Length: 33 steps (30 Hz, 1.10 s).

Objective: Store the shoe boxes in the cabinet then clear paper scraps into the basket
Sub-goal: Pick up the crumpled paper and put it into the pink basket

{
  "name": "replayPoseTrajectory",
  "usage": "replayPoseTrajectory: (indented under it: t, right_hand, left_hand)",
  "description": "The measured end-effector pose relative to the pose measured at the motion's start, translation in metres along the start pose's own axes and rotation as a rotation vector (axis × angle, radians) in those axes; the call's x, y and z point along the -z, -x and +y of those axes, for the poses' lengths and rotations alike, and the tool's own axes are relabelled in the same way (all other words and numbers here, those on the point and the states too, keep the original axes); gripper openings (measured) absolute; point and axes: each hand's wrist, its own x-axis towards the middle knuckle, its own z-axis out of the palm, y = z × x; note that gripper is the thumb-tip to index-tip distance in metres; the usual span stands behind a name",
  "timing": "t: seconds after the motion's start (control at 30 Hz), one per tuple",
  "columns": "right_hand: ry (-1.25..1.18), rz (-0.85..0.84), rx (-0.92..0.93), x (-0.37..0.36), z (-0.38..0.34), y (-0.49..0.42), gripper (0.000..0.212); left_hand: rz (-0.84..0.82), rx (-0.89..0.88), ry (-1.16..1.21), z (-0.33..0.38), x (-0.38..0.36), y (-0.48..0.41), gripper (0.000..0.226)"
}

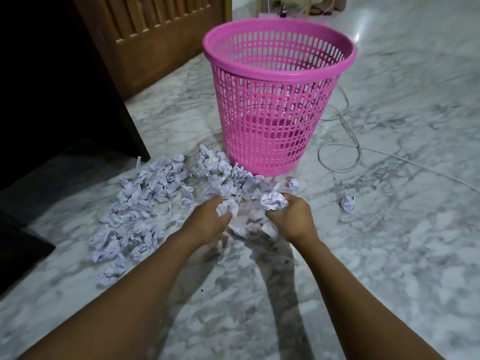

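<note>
Left hand (207, 218), right hand (294, 216) around scraps (274, 201)

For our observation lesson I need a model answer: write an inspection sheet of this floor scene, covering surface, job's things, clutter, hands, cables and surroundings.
Surface: marble floor, grey-veined and glossy.
Job's things: pink basket upright, no paper seen inside; scraps spread on the floor in front of it, mostly to the left; stray scrap lies apart at right; no shoe boxes seen.
Clutter: nothing seen.
Hands: left hand grips a held scrap; right hand grips a paper ball.
Cables: cord loops on the floor right of the basket.
Surroundings: slatted wooden panel behind; dark furniture at left.
</note>
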Motion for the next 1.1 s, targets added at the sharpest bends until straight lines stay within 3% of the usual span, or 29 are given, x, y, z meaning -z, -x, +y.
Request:
replayPoseTrajectory:
  t: [0.1, 0.27, 0.43, 0.7, 0.83, 0.9, 1.03, 1.1]
  right_hand:
    - [-0.133, 0.027, 0.036, 0.024, -0.037, -0.004, 0.008]
    - [-0.272, 0.010, 0.126, 0.084, -0.127, -0.023, 0.026]
    - [-0.375, 0.116, 0.220, 0.153, -0.194, -0.060, 0.005]
    - [-0.415, 0.230, 0.310, 0.161, -0.239, -0.132, 0.015]
    - [-0.240, 0.281, 0.293, 0.132, -0.244, -0.170, 0.008]
    - [-0.126, 0.232, 0.257, 0.114, -0.239, -0.189, 0.004]
    - [0.237, 0.050, 0.135, 0.089, -0.227, -0.216, 0.060]
    - [0.439, 0.009, 0.127, 0.087, -0.229, -0.218, 0.075]
  left_hand:
    - [0.025, -0.066, 0.112, 0.042, 0.027, 0.001, 0.013]
    - [0.149, -0.158, 0.226, 0.131, 0.083, -0.010, 0.022]
    - [0.255, -0.231, 0.311, 0.216, 0.136, -0.028, 0.020]
    - [0.311, -0.318, 0.229, 0.267, 0.176, -0.110, 0.011]
    - [0.251, -0.411, 0.038, 0.249, 0.179, -0.161, 0.011]
    - [0.135, -0.456, -0.151, 0.231, 0.175, -0.187, 0.030]
    - [-0.140, -0.264, -0.764, 0.207, 0.178, -0.215, 0.038]
    - [-0.206, -0.245, -0.814, 0.203, 0.182, -0.215, 0.035]
